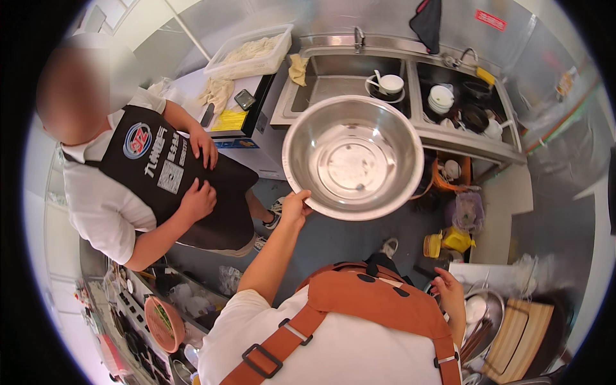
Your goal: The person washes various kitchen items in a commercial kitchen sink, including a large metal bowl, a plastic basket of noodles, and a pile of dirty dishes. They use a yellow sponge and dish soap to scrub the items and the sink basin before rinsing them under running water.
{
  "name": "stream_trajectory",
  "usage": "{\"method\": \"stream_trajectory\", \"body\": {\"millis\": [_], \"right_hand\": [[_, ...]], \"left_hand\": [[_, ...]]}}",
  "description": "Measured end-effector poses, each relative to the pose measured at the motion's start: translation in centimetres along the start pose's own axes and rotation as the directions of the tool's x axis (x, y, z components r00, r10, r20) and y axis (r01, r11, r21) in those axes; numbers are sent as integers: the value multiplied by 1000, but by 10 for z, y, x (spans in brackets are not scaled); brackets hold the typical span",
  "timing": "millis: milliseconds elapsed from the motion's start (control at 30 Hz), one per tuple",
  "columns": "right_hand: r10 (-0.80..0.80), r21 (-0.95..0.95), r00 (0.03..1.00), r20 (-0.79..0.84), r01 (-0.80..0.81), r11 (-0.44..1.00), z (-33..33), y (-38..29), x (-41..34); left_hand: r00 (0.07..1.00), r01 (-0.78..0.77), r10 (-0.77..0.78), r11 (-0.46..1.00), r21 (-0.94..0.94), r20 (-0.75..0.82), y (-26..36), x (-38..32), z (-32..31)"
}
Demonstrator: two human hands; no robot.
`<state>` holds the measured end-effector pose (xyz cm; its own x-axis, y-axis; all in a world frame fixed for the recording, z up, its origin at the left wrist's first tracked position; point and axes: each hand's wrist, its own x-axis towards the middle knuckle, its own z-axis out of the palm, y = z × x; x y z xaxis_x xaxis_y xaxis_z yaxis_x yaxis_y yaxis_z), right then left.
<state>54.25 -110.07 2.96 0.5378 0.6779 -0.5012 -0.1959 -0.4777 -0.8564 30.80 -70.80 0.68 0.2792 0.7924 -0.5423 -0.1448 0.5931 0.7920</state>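
Observation:
My left hand [295, 210] grips the near-left rim of a large stainless steel basin [353, 159]. The basin is held out over the floor, before the sink, its inside tilted toward me. A few dark marks show on its bottom, and nothing else lies in it. At my right side, my right hand [448, 287] hangs free with its fingers loosely bent and apart. Nearest to it is a metal bowl [500, 308] with white dishware and chopsticks in it. Beside that bowl lies a wooden cutting board [519, 339].
A person in a black apron [144, 159] stands at left. Behind the basin, a double steel sink [332, 79] holds dishes, including stacked white bowls [440, 98]. A plastic tub [250, 53] sits on a white cabinet. An orange bucket [452, 175] stands below the sink; a pink basin [165, 325] is lower left.

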Motion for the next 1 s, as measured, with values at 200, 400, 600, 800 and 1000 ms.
{"method": "stream_trajectory", "body": {"millis": [200, 400, 600, 800, 1000], "right_hand": [[5, -145, 998, 61, 4, 989, -20, -36, 122], [2, -302, 953, 302, 94, 949, 0, -130, 275], [103, -272, 840, 533, 55, 961, 84, -187, 391], [191, -145, 820, 539, -133, 980, 201, -241, 457], [188, -156, 857, 479, -128, 979, 291, -265, 506]], "left_hand": [[965, -116, 74, 981, -155, -253, 24, 116, -4], [943, -167, 77, 952, -257, -325, 48, 165, 8], [908, -186, 59, 944, -273, -415, 57, 197, -1], [913, -144, 40, 963, -229, -405, 99, 230, -24], [953, -49, 22, 995, -82, -303, 154, 270, -64]]}}
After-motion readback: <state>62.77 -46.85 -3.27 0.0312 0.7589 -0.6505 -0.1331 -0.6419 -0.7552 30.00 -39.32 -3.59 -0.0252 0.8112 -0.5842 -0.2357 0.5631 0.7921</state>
